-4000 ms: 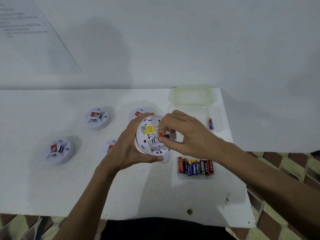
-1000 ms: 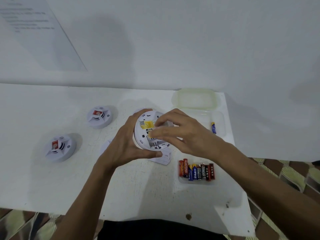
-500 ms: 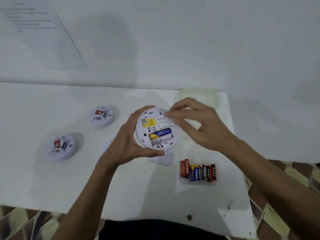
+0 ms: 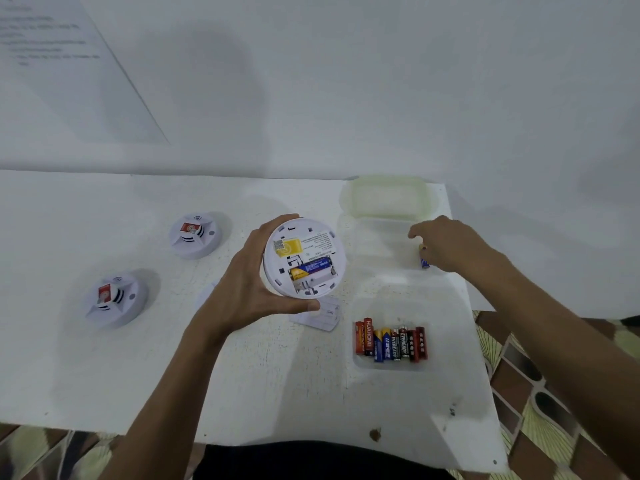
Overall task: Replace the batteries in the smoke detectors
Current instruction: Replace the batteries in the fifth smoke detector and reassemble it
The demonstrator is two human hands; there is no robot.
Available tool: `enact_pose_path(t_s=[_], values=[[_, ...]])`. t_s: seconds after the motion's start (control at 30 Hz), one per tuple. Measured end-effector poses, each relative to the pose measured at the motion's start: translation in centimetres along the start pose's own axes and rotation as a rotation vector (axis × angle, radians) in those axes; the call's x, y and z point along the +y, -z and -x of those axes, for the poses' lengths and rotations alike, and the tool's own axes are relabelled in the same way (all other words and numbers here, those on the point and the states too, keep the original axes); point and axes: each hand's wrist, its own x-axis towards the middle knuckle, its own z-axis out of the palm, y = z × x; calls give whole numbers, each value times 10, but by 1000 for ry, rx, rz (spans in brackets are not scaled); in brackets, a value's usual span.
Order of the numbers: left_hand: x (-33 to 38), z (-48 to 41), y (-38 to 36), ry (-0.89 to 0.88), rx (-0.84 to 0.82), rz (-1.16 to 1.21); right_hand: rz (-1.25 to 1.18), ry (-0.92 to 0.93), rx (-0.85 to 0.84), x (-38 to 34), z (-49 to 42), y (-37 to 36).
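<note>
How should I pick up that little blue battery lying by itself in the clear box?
Pinch the small blue battery across its round sides, near the middle, coming down from above. It lies flat and alone in the clear plastic box, with no other battery crowding its sides.

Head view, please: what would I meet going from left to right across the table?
In order: nearer smoke detector → farther smoke detector → left hand → held smoke detector → row of batteries → right hand.
</note>
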Motion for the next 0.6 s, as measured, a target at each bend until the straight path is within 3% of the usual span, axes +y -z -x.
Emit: enact_pose_path(t_s=[0.17,0.37,0.5,0.6], values=[[-1,1,1,-9,-2,0,399,169,3,-1,-3,-8],[-6,2,1,-8,-14,-4,580,255,-10,4,-14,-9],[-10,2,0,-11,-12,-9,463,325,6,9,-19,-11],[-12,2,0,-4,-13,-2,158,323,26,15,-20,-14]])
